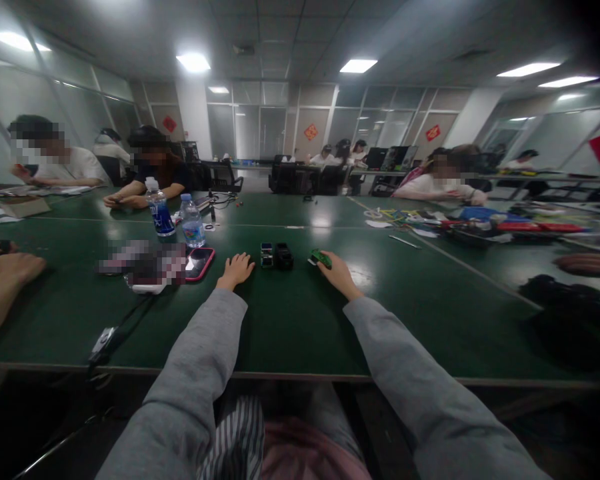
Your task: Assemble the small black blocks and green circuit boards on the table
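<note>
On the dark green table (300,320), my left hand (236,271) lies flat with its fingers spread, holding nothing. Just right of its fingertips stand two small things side by side: a silver-and-black block-shaped piece (266,256) and a black block-shaped piece (283,257). Neither is touched by a hand. Farther right, my right hand (338,272) is closed on a small green object (322,258) with a pale, whitish end, low at the table surface. Its exact kind is too small to make out, and the fingers cover part of it.
Left of my left hand are a pink-edged phone (200,264), two water bottles (193,223) and a cable with a small silver box (103,340). A pen (404,242) and cluttered tools (520,227) lie right. A co-worker's hand (20,267) rests far left; others sit opposite.
</note>
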Motion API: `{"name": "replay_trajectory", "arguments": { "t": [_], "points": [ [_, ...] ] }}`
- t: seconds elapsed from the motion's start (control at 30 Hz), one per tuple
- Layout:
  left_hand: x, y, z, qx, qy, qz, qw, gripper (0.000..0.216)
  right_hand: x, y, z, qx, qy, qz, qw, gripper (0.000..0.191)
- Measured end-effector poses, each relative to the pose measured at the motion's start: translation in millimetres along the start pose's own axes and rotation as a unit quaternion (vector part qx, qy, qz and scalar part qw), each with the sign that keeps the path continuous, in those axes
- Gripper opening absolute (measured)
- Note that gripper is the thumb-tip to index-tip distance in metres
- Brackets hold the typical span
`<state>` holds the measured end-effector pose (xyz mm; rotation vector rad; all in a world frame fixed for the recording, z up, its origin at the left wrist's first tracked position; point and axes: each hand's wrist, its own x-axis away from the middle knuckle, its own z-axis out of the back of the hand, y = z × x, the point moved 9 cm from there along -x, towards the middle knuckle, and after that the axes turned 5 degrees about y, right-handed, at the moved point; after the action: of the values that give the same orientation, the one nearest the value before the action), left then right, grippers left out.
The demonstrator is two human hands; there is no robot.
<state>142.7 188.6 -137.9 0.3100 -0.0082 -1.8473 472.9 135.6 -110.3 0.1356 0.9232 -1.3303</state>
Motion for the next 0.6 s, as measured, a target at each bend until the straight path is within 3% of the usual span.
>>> {"name": "replay_trajectory", "arguments": {
  "t": [0.23,0.4,0.53,0.6],
  "points": [
    [-1.7,-2.2,-2.1,0.011,-0.001,0.000,1.000,0.056,-0.6,-2.0,7.5,0.001,-0.012,-0.025,1.000,0.043],
    [-1.3,-3.7,-3.0,0.012,-0.011,0.007,1.000,0.056,7.6,8.9,27.2,0.044,-0.063,-0.069,0.995,0.043],
    [0.5,-2.9,-1.3,0.015,-0.006,0.004,1.000,0.056,27.3,54.1,69.8,0.084,-0.065,-0.123,0.987,0.045],
    [1.1,-2.7,-0.3,0.016,-0.003,0.004,1.000,0.057,40.2,88.8,107.6,0.113,-0.011,-0.159,0.981,0.044]
  ]
}}
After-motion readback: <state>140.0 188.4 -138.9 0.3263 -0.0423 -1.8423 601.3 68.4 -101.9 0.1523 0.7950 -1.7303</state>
